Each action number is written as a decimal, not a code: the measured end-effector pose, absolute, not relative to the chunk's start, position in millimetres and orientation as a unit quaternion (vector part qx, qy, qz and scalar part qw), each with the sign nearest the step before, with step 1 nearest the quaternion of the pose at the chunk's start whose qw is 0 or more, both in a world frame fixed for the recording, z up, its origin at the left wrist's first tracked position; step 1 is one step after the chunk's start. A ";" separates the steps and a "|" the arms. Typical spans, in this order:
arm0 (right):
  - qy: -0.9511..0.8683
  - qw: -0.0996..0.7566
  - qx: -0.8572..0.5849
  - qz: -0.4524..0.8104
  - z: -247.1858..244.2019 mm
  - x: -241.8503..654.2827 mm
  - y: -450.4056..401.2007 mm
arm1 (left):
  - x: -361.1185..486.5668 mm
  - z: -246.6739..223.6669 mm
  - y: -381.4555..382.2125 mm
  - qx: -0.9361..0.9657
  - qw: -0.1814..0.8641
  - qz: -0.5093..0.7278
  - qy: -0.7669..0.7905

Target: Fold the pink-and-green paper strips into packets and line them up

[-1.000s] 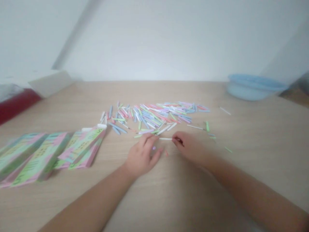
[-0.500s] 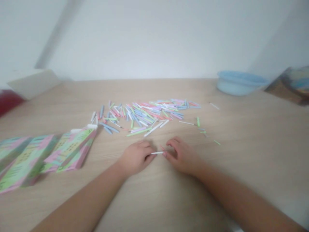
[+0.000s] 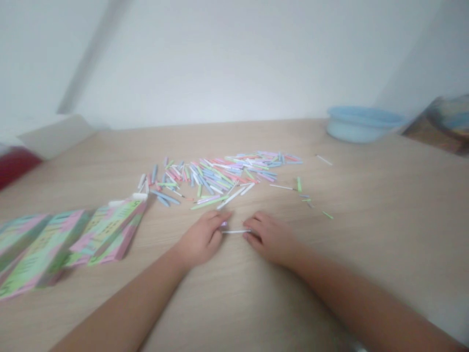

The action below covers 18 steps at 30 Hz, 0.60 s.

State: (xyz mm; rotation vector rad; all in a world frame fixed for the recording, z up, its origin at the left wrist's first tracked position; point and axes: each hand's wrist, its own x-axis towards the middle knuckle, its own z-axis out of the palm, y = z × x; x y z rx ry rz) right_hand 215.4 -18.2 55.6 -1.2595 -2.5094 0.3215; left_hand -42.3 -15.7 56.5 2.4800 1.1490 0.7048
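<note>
Here we go: the person's left hand and right hand sit low on the pale wooden worktop, half curled, fingers facing each other. Between them lies a thin white paper stick, its long axis almost level, running crosswise, one end at the left fingertips, the other tucked nearer under the right fingers. Gripped? Can't tell from here! A tiny lilac paper piece sits by the left fingertips, with a heap of pastel paper strips just beyond.
</note>
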 end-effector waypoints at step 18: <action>-0.884 0.155 -0.421 0.134 63.4 218.8 -19.2 | -15.1 59.7 -36.2 0.907 0.116 0.153 0.376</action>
